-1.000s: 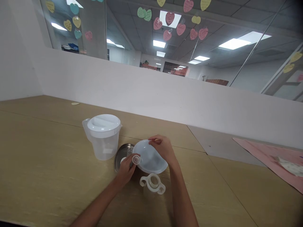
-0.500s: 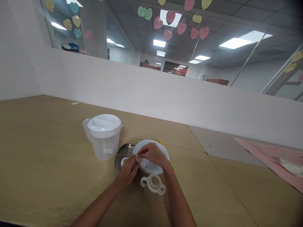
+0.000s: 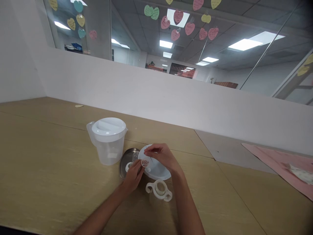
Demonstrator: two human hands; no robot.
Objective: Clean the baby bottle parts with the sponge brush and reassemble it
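My left hand is closed around a small clear round piece that looks like a bottle nipple, its round opening turned up. Just above it, over the white bowl, my right hand pinches a thin rod, whose far end is too fine to make out. Below my hands stands a clear bottle with a white two-handled collar. Left of the bowl, a metal tray carries a white ring and a clear dome-shaped part, both partly behind my left hand.
A lidded translucent pitcher stands behind and left of the tray. At the far right lies a pink cloth with a whitish item on it. A white wall with glass above it bounds the table at the back.
My right hand has lifted slightly up and right, away from the clear piece. The thin rod, earlier stretched leftward across it, now points down over the bowl. My left hand stays nearly in place.
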